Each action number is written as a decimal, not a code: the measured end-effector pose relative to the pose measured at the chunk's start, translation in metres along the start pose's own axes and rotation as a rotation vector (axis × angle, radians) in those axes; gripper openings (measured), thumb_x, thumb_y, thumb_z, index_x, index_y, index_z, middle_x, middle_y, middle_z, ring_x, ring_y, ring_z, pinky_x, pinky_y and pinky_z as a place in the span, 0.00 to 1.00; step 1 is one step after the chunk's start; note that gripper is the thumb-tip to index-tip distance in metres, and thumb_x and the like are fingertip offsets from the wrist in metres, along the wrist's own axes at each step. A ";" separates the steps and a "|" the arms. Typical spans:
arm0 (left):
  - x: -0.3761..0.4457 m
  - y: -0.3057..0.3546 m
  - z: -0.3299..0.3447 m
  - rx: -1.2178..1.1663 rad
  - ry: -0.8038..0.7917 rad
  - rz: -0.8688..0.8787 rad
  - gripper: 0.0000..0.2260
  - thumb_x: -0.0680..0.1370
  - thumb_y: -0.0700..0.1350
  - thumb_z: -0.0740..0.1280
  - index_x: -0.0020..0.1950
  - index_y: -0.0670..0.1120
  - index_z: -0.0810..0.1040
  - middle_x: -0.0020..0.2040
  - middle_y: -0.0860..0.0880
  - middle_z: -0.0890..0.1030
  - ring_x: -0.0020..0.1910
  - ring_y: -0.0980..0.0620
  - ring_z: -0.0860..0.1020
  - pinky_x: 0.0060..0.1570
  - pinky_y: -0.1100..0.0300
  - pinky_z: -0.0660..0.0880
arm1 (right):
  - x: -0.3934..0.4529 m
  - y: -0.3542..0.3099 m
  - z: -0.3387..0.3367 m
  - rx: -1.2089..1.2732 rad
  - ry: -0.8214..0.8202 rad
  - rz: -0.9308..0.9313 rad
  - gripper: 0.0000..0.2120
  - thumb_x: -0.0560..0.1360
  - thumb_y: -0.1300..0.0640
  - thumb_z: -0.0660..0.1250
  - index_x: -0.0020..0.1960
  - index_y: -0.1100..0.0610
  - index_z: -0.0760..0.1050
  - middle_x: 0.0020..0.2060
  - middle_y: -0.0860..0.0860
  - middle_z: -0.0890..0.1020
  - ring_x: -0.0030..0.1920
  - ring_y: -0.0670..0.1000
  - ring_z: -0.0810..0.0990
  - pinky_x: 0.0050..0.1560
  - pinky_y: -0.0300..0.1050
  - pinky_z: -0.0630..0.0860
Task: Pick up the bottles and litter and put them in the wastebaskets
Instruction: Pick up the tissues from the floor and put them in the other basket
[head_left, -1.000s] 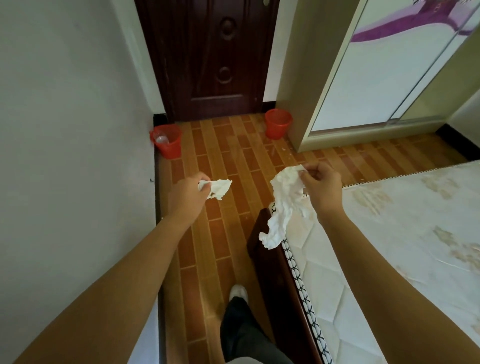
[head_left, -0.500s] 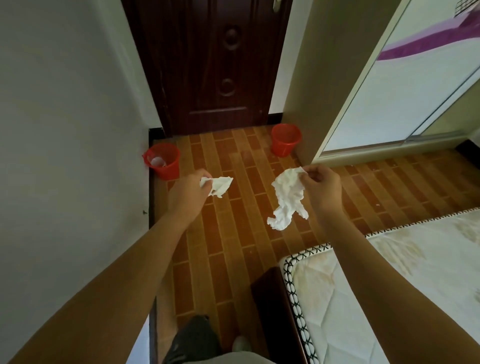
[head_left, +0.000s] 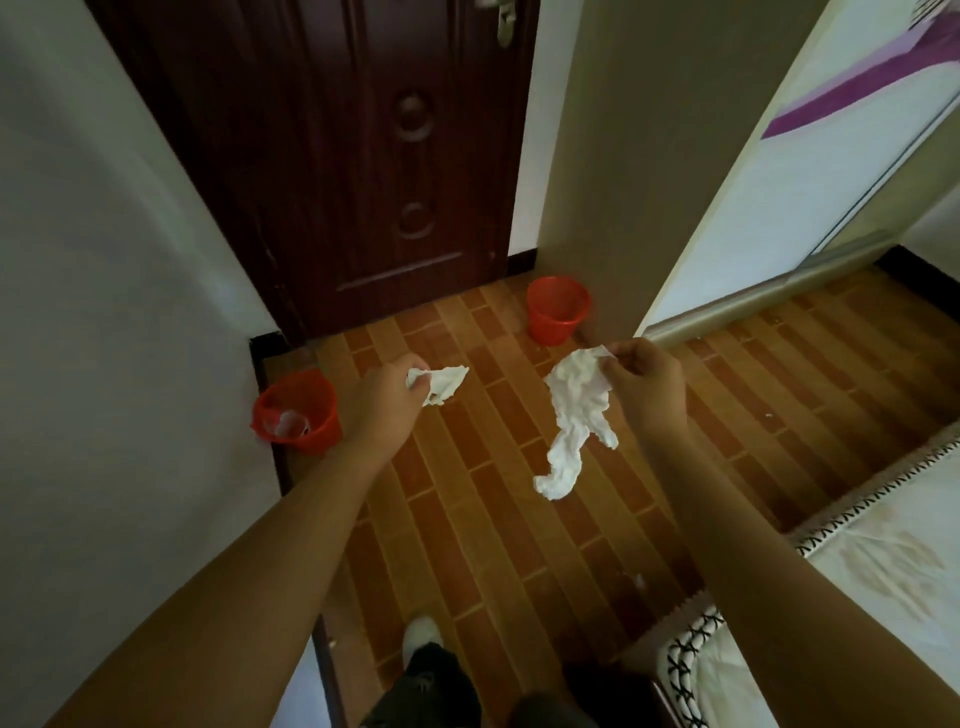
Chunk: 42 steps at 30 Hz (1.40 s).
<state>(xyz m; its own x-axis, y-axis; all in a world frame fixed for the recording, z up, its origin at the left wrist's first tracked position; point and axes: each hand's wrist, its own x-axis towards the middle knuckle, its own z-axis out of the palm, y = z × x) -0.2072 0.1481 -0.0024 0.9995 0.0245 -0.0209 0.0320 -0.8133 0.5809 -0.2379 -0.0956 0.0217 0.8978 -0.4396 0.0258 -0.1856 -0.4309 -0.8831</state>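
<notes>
Both hands are out in front at mid-frame, each carrying litter. The left hand has its grip narrowed to a pinch on a small crumpled tissue, just right of the left bin at centre left. The right hand pinches the top of a long tissue that hangs down over the floor, below and a little right of the right bin by the door.

By my reading, the task is partly done: the left bin already holds something clear and pale, perhaps a bottle or cup, though it is too blurred to be sure. The right bin's contents cannot be seen. Both tissues remain to be dropped in. No bottles lie on the visible floor, only a few tiny pale specks.

No brand, label or writing can be read anywhere. The bed fills the lower right corner.
</notes>
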 end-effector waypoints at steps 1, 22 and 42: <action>0.016 -0.002 -0.002 -0.013 -0.014 0.004 0.08 0.79 0.47 0.61 0.54 0.47 0.77 0.49 0.46 0.83 0.43 0.48 0.79 0.43 0.55 0.77 | 0.008 -0.004 0.008 0.013 0.008 0.011 0.06 0.75 0.63 0.63 0.49 0.60 0.78 0.38 0.46 0.79 0.41 0.47 0.78 0.46 0.40 0.76; 0.346 0.064 0.054 0.011 -0.154 0.136 0.08 0.77 0.45 0.63 0.51 0.45 0.79 0.46 0.42 0.83 0.47 0.41 0.80 0.44 0.52 0.74 | 0.284 0.001 0.086 0.050 0.094 0.185 0.05 0.73 0.64 0.63 0.43 0.57 0.76 0.33 0.45 0.77 0.39 0.51 0.77 0.44 0.47 0.75; 0.601 0.181 0.165 -0.051 -0.395 0.408 0.07 0.76 0.41 0.64 0.50 0.41 0.79 0.45 0.39 0.83 0.45 0.41 0.80 0.39 0.60 0.67 | 0.504 0.019 0.089 -0.044 0.329 0.348 0.06 0.73 0.63 0.64 0.48 0.60 0.78 0.35 0.45 0.78 0.39 0.47 0.77 0.39 0.37 0.71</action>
<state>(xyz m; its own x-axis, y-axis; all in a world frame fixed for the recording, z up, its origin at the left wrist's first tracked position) 0.3993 -0.0808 -0.0443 0.8545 -0.5127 -0.0835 -0.3465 -0.6823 0.6437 0.2462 -0.2550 -0.0236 0.6067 -0.7865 -0.1150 -0.4758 -0.2435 -0.8452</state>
